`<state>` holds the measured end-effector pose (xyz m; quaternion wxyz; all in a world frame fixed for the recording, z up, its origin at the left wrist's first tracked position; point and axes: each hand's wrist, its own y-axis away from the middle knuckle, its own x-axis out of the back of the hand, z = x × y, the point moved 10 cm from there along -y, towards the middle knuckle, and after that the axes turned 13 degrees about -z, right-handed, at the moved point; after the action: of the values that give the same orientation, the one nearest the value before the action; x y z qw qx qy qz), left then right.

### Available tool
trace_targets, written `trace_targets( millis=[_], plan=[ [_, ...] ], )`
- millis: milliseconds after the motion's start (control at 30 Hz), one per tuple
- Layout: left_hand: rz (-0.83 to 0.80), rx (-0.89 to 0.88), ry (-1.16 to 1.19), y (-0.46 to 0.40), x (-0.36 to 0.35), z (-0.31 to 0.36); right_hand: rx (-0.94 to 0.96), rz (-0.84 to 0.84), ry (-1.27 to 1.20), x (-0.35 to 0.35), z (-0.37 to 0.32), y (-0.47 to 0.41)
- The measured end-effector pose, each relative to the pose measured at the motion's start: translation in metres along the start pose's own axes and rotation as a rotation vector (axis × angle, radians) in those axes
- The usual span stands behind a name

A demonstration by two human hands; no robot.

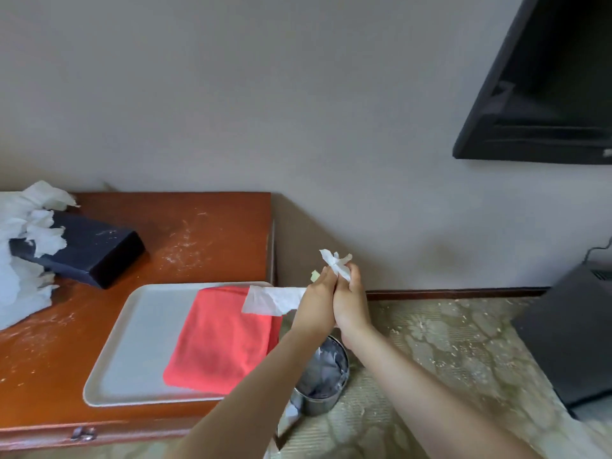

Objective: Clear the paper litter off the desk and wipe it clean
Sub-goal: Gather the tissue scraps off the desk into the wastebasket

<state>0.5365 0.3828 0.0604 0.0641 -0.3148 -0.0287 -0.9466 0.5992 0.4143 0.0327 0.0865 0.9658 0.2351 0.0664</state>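
Observation:
My left hand [317,304] and my right hand [351,301] are pressed together past the right end of the wooden desk [212,233], above a small metal bin [323,380] on the floor. Both are closed on torn white tissue paper [273,301]: one strip hangs out to the left of my left hand and a twisted end sticks up above my right fingers. A red cloth [222,339] lies folded on a white tray [139,329] on the desk. Fine white crumbs dust the desk top [185,243].
A dark tissue box [86,253] lies at the desk's back left with a heap of shredded white tissue [23,253] spilling over it. The bin holds crumpled paper. A wall-mounted TV [549,94] hangs at upper right and a black box [569,329] stands on the patterned carpet.

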Motion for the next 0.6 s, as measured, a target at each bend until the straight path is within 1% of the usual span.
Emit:
trace_targets(
  millis=[33,100,133,200,267,400,500,600],
  plan=[
    [-0.021,0.034,0.082,-0.003,-0.011,-0.004,-0.013,0.006,-0.011,0.009,0.007,-0.001],
    [-0.059,0.134,0.331,-0.006,-0.034,-0.016,-0.051,0.014,-0.034,0.023,0.024,-0.005],
    [-0.072,0.178,0.392,-0.008,-0.045,-0.022,-0.074,0.015,-0.041,0.028,0.033,-0.007],
    [-0.089,0.237,0.434,-0.015,-0.062,-0.035,-0.112,0.031,-0.059,0.036,0.051,-0.013],
    [-0.107,0.243,0.416,-0.024,-0.074,-0.044,-0.138,0.059,-0.055,0.044,0.064,-0.022],
    [-0.169,0.212,0.278,-0.048,-0.095,-0.057,-0.210,0.126,-0.071,0.059,0.088,-0.042],
    [-0.208,0.150,0.220,-0.060,-0.109,-0.064,-0.257,0.127,-0.076,0.067,0.103,-0.055],
    [-0.213,0.182,0.205,-0.072,-0.117,-0.074,-0.265,0.121,-0.072,0.072,0.114,-0.067]
  ],
)
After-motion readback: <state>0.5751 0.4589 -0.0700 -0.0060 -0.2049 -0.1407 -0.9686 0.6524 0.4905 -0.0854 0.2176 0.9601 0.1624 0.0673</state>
